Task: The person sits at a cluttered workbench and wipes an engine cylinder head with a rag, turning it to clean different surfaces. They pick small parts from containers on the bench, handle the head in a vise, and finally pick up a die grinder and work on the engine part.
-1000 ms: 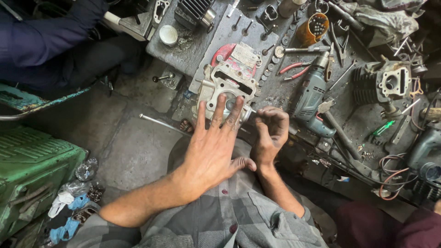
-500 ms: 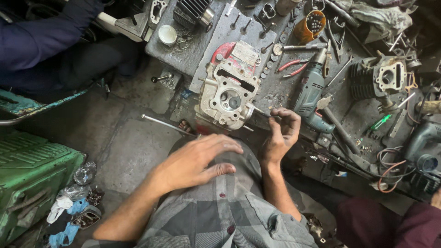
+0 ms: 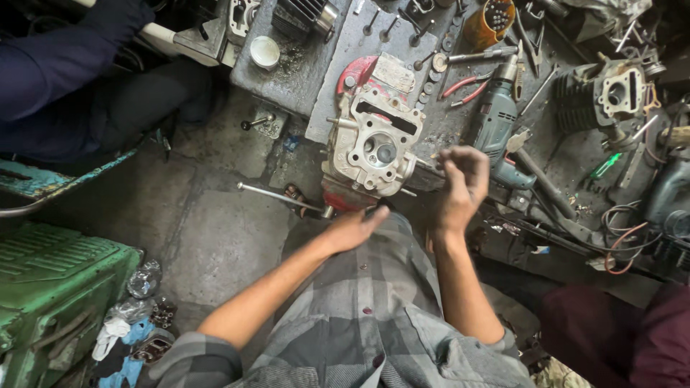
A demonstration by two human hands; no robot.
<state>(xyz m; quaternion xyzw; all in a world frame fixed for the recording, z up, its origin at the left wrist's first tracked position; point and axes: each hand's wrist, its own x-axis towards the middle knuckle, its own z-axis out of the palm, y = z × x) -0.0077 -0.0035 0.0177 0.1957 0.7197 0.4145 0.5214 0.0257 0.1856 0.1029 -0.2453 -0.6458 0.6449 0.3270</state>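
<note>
A pale metal engine cylinder head (image 3: 374,147) is clamped in a red bench vise (image 3: 343,195) at the edge of a grimy workbench. My right hand (image 3: 460,183) is beside the head's right side, fingers pinched on a small thin metal part that I cannot make out. My left hand (image 3: 354,228) lies flat below the vise, close to my grey checked shirt, fingers together and holding nothing. The vise handle rod (image 3: 277,195) sticks out to the left.
The grey bench plate (image 3: 338,65) carries bolts, red-handled pliers (image 3: 463,90), an orange tin (image 3: 489,21) and a grey electric drill (image 3: 496,118). Another engine part (image 3: 611,93) sits at right. A person in dark blue (image 3: 65,79) is at upper left; a green metal box (image 3: 50,294) stands lower left.
My left hand has drawn back from over the cylinder head to just below the vise, uncovering the head. My right hand has risen slightly beside the head.
</note>
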